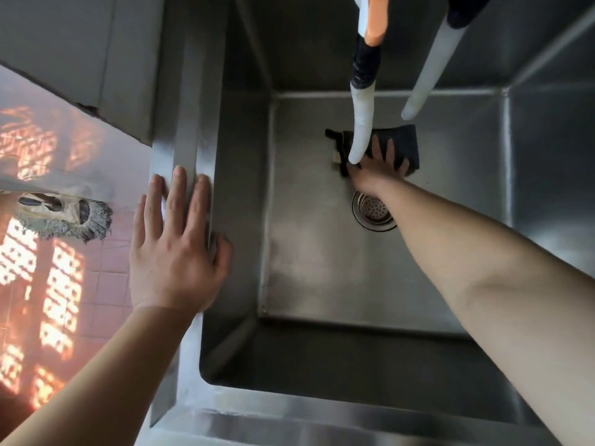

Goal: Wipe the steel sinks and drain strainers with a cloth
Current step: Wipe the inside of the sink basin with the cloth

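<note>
Wiping the sink floor, just past the drain.

My right hand (381, 165) pressed the dark cloth (401, 146) flat, fingers spread, on the floor of the sink (322, 268); the strainer (373, 210) lay right behind my wrist, nearer me. My left hand (175, 246) rested open on the rim, well apart.

One steel sink (244, 156), one round drain strainer (373, 210), one dark cloth (402, 140), two white hoses (362, 123) hanging down, two bare hands, the left hand (175, 252) and the right hand (380, 165), one mop head (64, 214) on the floor
</note>
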`<state>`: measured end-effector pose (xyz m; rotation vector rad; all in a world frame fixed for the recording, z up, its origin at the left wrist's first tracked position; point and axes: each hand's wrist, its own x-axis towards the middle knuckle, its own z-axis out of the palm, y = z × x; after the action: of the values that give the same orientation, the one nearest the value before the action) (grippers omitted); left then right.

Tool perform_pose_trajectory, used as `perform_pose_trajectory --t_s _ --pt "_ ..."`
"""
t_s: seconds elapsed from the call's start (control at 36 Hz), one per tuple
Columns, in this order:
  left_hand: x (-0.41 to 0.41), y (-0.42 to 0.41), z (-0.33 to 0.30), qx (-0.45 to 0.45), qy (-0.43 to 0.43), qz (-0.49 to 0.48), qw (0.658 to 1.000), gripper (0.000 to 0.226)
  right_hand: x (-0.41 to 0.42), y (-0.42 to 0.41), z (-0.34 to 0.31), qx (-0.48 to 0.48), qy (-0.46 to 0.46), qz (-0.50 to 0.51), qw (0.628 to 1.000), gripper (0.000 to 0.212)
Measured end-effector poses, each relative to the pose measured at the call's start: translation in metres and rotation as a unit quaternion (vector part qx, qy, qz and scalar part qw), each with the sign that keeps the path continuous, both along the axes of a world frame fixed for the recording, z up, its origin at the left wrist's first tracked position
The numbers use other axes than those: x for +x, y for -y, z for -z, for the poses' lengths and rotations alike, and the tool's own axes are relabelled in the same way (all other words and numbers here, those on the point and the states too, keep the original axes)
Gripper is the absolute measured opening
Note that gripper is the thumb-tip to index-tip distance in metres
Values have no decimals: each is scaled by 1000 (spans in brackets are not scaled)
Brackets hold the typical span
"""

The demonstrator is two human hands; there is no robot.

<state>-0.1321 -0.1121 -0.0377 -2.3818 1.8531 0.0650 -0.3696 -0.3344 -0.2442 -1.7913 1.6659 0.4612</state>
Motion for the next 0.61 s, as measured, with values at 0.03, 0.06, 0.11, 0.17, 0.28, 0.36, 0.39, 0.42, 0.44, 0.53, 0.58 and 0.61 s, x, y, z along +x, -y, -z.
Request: perform_pose_trajectory --t_s 0.03,0.06,0.11,0.17,0.28,0.36,0.39,0.42,0.44,0.53,0.58,0.61 --pt "0 0 -1 6 0 0 1000 73 8 1 -4 6 10 -8 1000 61" --pt "-1 0 -2 9 -1 0 1000 74 13 -3 -7 7 17 -36 999 63" --pt "-3 0 -6 14 -8 -5 1000 74 18 -20 -12 11 16 -152 988 65" --pt "-4 0 -9 23 -11 -11 1000 75 18 -45 -15 9 4 -261 965 66" --pt "-5 0 -11 32 -19 -11 999 78 -4 -93 -34 10 32 -220 975 75" --pt "-5 0 -10 35 -13 -15 999 77 -45 -118 -56 56 27 -126 990 78" --pt "-4 0 -9 35 -9 -15 999 76 -62 -124 -66 69 18 -107 992 78" --pt "-3 0 -7 34 -5 -13 999 77 -79 -129 -76 74 10 -91 993 78" --pt "0 0 -4 37 -3 -12 999 79 -93 -133 -84 74 6 -79 994 78" --pt "0 1 -2 54 -6 -18 998 86 -139 -140 -120 37 -8 -50 998 78" --pt "-6 5 -5 73 -16 -35 997 93 -166 -138 -144 2 -24 -53 998 75" --pt "-11 8 -7 82 -29 -55 995 94 -177 -136 -156 -11 -31 -60 998 73"
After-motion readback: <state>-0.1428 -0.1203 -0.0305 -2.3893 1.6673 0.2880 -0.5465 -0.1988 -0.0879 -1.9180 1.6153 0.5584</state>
